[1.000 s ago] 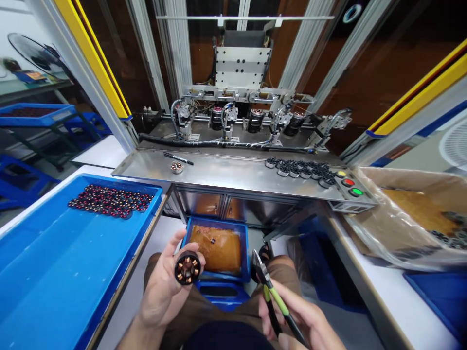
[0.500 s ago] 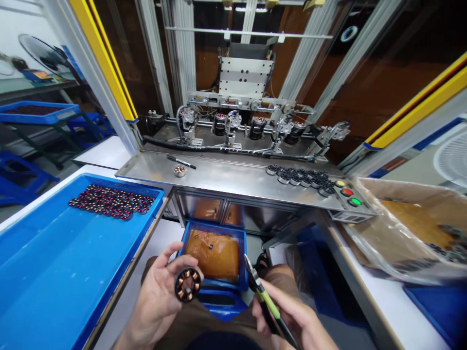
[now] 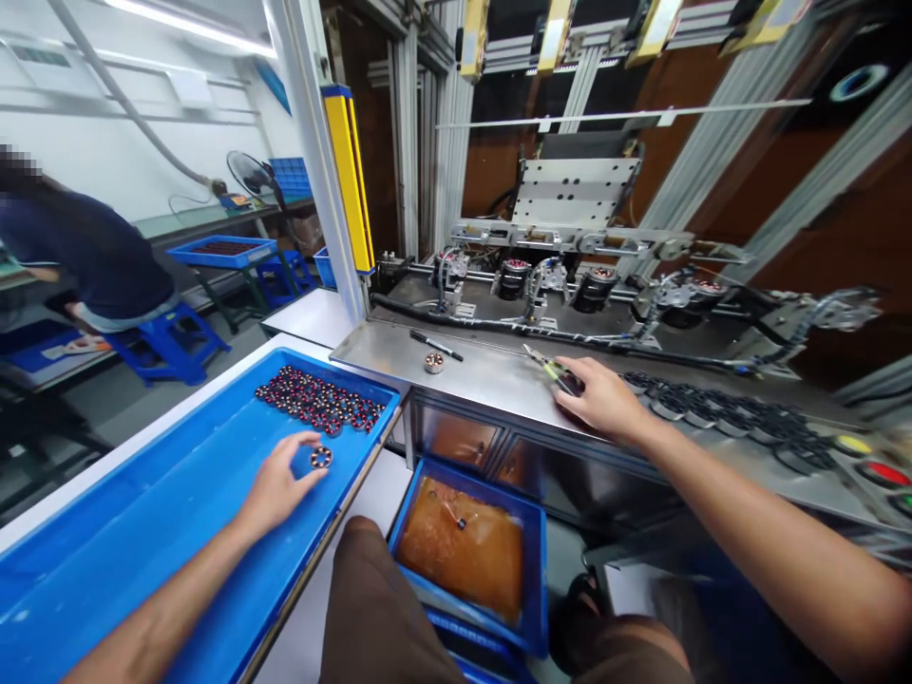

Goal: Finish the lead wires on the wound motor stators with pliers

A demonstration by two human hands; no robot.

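My left hand (image 3: 283, 480) is over the blue tray (image 3: 163, 503), closed with thumb and fingers around a small ring-shaped motor stator (image 3: 321, 458) with copper windings. Just beyond it in the tray lies a cluster of similar stators (image 3: 313, 394), some showing red. My right hand (image 3: 595, 394) grips green-and-black side cutters (image 3: 552, 370) at the metal ledge (image 3: 491, 380), their jaws pointing left; whether they touch the ledge I cannot tell. Left of the cutters, one stator (image 3: 433, 363) rests on the ledge beside a black marker (image 3: 436, 345).
Behind the ledge stands a winding machine (image 3: 577, 190) holding several stators. Dark unwound cores (image 3: 719, 413) lie on the ledge at right, near a red button (image 3: 887, 473). Below, a blue bin (image 3: 540, 589) holds brown lining and scraps. Another person (image 3: 92, 247) sits at far left.
The view has swung left. My left hand has carried the stator from above my lap to the tray. My right hand has moved the cutters forward to the ledge.
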